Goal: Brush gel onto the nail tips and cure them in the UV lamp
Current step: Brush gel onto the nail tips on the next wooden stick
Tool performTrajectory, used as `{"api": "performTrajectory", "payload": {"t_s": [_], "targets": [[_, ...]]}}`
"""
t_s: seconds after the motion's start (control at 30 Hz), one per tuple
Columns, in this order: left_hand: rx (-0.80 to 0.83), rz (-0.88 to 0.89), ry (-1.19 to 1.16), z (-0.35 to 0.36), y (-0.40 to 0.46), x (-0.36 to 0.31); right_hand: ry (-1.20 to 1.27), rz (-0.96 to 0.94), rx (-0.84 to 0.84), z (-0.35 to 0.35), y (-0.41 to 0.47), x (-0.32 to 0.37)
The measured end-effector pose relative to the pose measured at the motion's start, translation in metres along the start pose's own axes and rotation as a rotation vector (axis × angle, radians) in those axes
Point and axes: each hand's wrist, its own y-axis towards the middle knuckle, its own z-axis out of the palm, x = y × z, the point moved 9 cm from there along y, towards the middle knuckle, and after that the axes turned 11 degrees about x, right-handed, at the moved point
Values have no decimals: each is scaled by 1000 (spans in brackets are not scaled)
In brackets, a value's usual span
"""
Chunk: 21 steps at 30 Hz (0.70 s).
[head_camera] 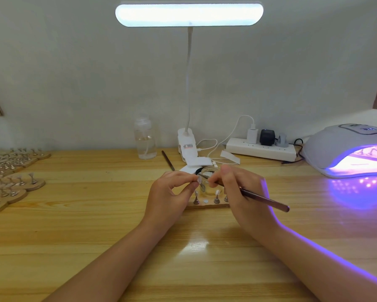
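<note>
UV lamp [344, 149], grey-white dome, glows violet at desk [74, 225] far right. My right hand [242, 192] grips slim brown brush [266, 200]; my left hand [172, 192] pinches small translucent nail tip [197, 179], bristles meeting it above the wooden holder [207, 206].

No legible text; label on desk lamp clip [188, 147] too blurred.

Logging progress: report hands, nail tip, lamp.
Left hand pinches nail tip. Right hand holds brush, bristles on tip. UV lamp lit, stands inside. Nothing blocking.
</note>
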Motion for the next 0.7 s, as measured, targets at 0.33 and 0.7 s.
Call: {"api": "performTrajectory", "payload": {"t_s": [0.33,0.7], "targets": [[10,-5,2,1,0,0,43,23,1,1,-2,-4],[13,7,3,1,1,0,131,61,-22,0,-2,-8]]}}
